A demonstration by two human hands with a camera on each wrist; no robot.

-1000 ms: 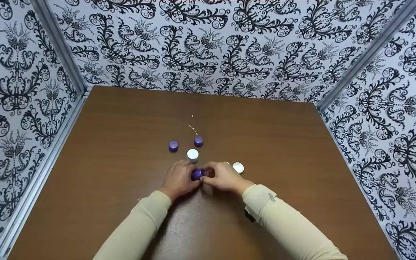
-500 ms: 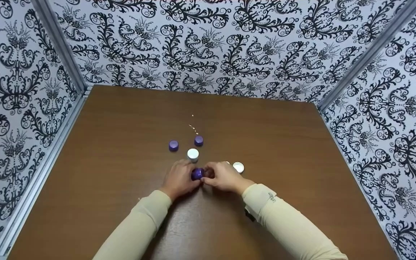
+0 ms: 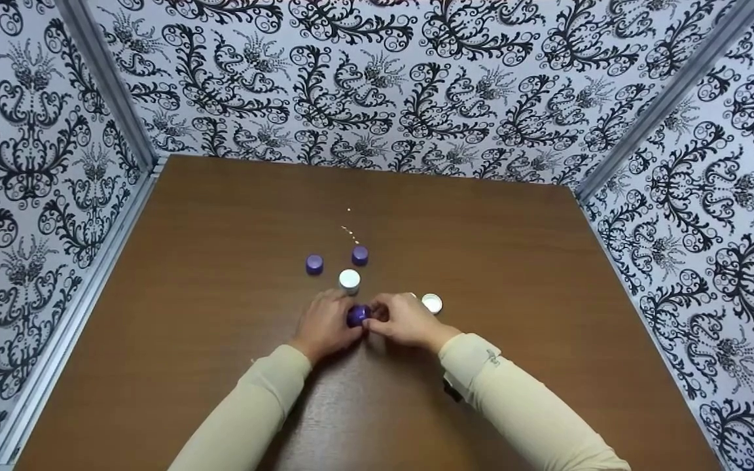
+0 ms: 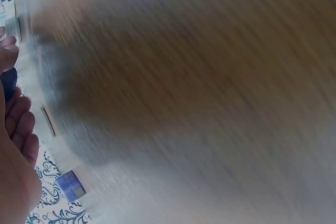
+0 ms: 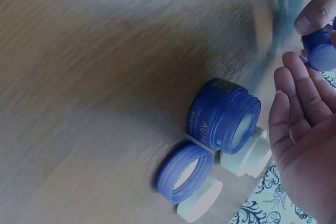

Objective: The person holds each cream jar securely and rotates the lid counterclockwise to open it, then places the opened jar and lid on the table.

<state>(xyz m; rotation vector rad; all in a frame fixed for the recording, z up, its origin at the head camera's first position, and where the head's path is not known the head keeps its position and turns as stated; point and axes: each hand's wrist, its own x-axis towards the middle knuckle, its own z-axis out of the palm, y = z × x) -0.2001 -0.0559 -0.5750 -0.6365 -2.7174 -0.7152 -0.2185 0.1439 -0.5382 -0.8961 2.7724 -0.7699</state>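
Observation:
Both hands meet around a small, shiny purple cosmetic jar (image 3: 358, 316) near the middle of the table. My left hand (image 3: 328, 324) grips it from the left. On its right side, the thumb and fingertips of my right hand (image 3: 410, 320) pinch it; the lid seam is too small to make out. Below the right hand, the right wrist view shows an uncapped blue-purple jar (image 5: 215, 114) with a threaded neck. Beside that lie a purple screw lid (image 5: 176, 174), a white lid (image 5: 199, 200) and a white jar (image 5: 239, 161).
Just beyond the left hand stands a white-topped jar (image 3: 349, 281). Two purple jars, one left (image 3: 314, 265) and one right (image 3: 360, 256), sit farther back. A white round lid (image 3: 432, 303) lies right of the right hand. Patterned walls enclose the wooden table (image 3: 482, 242).

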